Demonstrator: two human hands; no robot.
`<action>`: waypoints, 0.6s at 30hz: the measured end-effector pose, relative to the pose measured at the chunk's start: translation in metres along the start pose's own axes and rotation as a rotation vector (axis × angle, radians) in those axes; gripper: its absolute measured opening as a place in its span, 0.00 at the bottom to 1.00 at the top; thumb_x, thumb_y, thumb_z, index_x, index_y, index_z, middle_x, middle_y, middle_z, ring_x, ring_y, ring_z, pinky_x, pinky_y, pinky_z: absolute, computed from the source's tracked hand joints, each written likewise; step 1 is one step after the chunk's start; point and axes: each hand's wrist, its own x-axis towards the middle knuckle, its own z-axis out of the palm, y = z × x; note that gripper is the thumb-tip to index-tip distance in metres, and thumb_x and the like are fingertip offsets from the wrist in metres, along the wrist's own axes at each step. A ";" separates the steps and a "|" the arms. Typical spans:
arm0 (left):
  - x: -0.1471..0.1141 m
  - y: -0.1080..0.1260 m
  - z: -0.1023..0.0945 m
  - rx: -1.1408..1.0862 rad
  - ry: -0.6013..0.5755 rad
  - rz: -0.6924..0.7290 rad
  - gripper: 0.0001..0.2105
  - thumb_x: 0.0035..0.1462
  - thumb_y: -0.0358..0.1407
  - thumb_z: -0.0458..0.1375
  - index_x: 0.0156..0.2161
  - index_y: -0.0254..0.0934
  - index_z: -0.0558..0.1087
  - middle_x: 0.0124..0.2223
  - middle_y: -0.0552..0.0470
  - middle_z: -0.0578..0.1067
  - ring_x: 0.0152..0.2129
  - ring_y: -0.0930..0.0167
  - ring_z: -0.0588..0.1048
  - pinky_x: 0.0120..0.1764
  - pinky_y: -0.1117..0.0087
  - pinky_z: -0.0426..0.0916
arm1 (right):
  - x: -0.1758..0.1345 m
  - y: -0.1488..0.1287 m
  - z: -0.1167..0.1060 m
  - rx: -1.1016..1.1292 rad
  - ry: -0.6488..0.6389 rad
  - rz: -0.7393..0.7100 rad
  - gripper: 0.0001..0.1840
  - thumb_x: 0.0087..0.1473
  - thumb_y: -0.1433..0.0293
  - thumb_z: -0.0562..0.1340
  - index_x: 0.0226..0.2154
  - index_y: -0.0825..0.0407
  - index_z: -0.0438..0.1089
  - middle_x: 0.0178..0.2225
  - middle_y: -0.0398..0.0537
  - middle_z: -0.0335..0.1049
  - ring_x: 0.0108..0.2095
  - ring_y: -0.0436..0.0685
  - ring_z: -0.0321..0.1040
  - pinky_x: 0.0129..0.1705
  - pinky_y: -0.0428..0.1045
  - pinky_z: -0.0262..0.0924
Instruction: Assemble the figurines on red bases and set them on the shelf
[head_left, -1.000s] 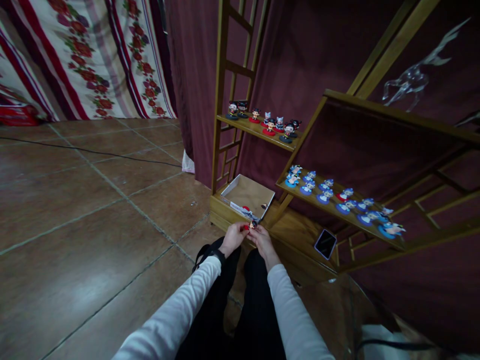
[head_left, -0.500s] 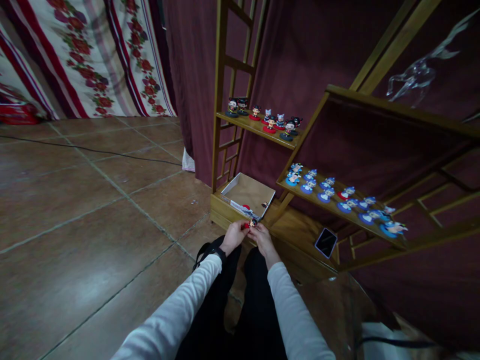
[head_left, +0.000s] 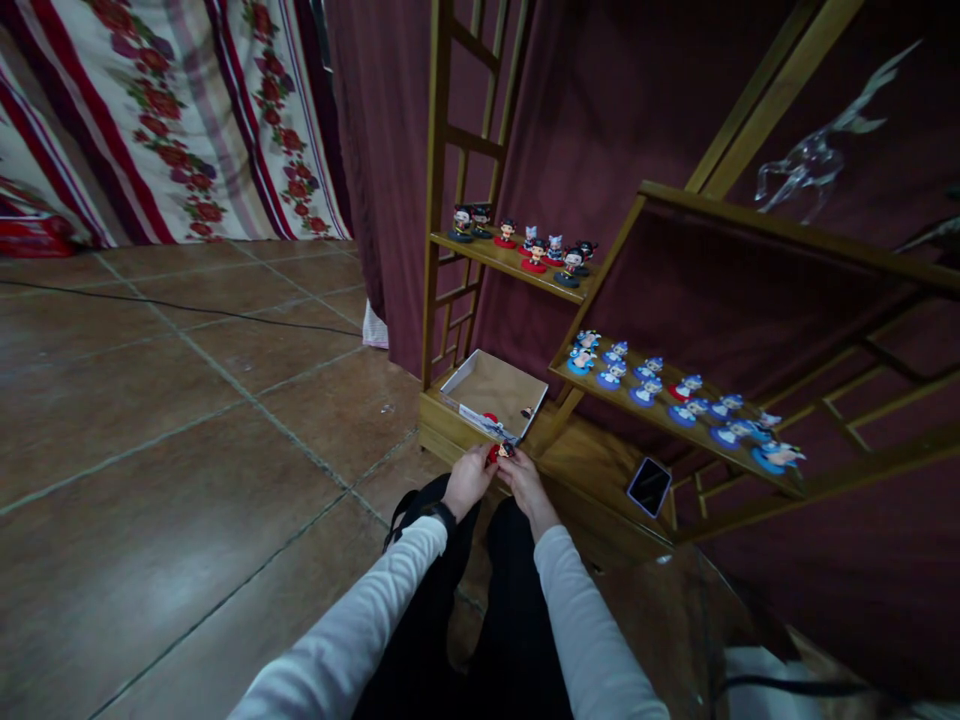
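Observation:
Between my two hands, in front of my knees, is a small figurine (head_left: 504,451) with a dark head and a red base. My left hand (head_left: 470,478) pinches it on the red base side. From the other side, the fingers of my right hand (head_left: 526,482) close on its head end. Just beyond my hands stands a shallow cardboard box (head_left: 457,402) with white sides, and a few small figurine pieces lie in it. Fingers hide part of the figurine.
A wooden display stand (head_left: 439,180) rises ahead. Its left shelf (head_left: 517,268) holds several red- and black-based figurines, its right shelf (head_left: 675,425) several blue-toned ones. A phone (head_left: 649,487) lies on the lower ledge. A clear glass horse (head_left: 814,165) stands upper right.
The figurine has been turned between my fingers, so its red base shows more to the left and its head points right. Both hands stay nearly in place; the view shifts slightly.

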 end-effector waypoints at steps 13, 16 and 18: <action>-0.013 0.009 0.001 0.338 -0.011 0.199 0.18 0.61 0.34 0.45 0.55 0.33 0.60 0.44 0.42 0.69 0.40 0.66 0.70 0.44 0.66 0.64 | 0.004 0.003 0.002 -0.057 0.061 -0.023 0.16 0.34 0.67 0.67 0.32 0.49 0.70 0.31 0.41 0.74 0.34 0.53 0.69 0.39 0.49 0.63; -0.013 0.007 0.004 0.381 0.015 0.211 0.19 0.61 0.33 0.44 0.56 0.32 0.58 0.44 0.41 0.69 0.40 0.65 0.70 0.44 0.65 0.64 | 0.003 0.002 0.003 -0.049 0.048 -0.028 0.16 0.34 0.67 0.67 0.32 0.50 0.70 0.31 0.41 0.74 0.34 0.52 0.69 0.40 0.48 0.63; -0.013 0.006 0.005 0.417 0.024 0.216 0.19 0.61 0.32 0.44 0.57 0.31 0.57 0.45 0.41 0.69 0.40 0.65 0.69 0.44 0.65 0.63 | 0.003 0.002 0.004 -0.048 0.046 -0.035 0.17 0.34 0.68 0.68 0.33 0.50 0.70 0.31 0.41 0.74 0.35 0.52 0.69 0.40 0.48 0.63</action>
